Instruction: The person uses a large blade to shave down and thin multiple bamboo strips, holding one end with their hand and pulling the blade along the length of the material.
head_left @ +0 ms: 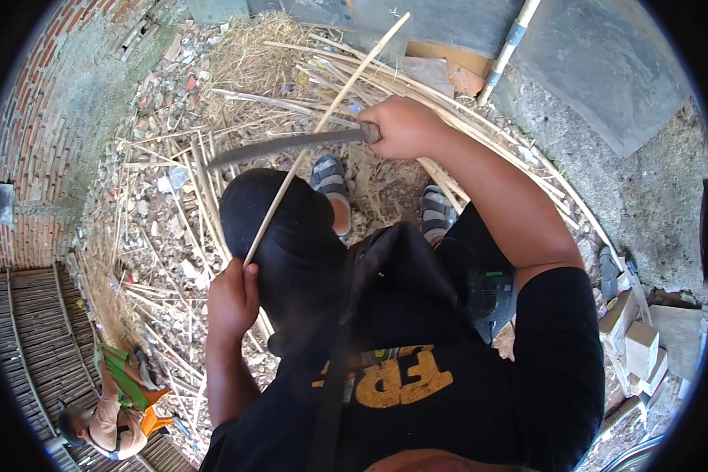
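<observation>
My right hand (407, 127) is closed round the handle of a machete (287, 145), its long dark blade pointing left. In my left hand (234, 299) is the near end of a thin bamboo strip (370, 57), which slants up and away to the right. The blade crosses the strip about midway along its length, above my dark-clad knee (267, 212). Whether the edge touches or bites into the strip I cannot tell.
Long split bamboo strips (480, 118) lie in a bundle beyond my right hand. Shavings (256, 59) pile up at the far side. Rubble and loose strips cover the ground on the left. Another person (110, 417) sits at the lower left by a bamboo wall (31, 330).
</observation>
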{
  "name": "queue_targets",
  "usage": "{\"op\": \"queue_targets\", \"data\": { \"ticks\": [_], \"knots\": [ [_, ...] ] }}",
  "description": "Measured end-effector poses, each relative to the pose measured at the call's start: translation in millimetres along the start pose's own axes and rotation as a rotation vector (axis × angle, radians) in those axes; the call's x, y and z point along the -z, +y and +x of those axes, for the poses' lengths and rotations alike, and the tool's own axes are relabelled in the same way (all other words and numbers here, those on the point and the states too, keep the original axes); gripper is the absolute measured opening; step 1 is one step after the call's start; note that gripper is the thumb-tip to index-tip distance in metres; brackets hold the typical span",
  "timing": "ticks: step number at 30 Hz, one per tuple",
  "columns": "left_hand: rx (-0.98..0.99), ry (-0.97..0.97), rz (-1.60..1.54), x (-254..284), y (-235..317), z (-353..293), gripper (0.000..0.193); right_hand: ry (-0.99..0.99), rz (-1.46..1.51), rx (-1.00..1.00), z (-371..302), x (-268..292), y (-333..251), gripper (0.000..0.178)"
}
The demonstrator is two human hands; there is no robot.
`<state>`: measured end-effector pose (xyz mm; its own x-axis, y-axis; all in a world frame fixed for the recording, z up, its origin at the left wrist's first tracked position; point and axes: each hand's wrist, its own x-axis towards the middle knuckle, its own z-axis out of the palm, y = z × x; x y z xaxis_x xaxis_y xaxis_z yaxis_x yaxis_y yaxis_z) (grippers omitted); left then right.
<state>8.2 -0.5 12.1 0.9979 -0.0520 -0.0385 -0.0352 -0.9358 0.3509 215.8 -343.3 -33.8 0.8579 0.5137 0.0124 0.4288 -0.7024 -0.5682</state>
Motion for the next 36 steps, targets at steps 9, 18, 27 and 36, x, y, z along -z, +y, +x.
{"op": "queue_targets", "data": {
  "ticks": [9, 18, 27, 36],
  "knots": [
    [-0.003, -0.004, -0.074, 3, 4, 5, 0.035, 0.11, 0.121, -0.19, 1, 25, 35, 0.045],
    [0.062, -0.111, -0.181, 12, 8, 9, 0.041, 0.213, -0.029, -0.125, -15, 37, 44, 0.043],
    [0.033, -0.099, -0.201, 11, 3, 11, 0.042, 0.216, -0.184, -0.16, -20, 46, 38, 0.028],
    [0.032, -0.112, -0.237, 12, -1, 12, 0.043, 0.344, -0.441, -0.121, -29, 62, 32, 0.023]
  ]
}}
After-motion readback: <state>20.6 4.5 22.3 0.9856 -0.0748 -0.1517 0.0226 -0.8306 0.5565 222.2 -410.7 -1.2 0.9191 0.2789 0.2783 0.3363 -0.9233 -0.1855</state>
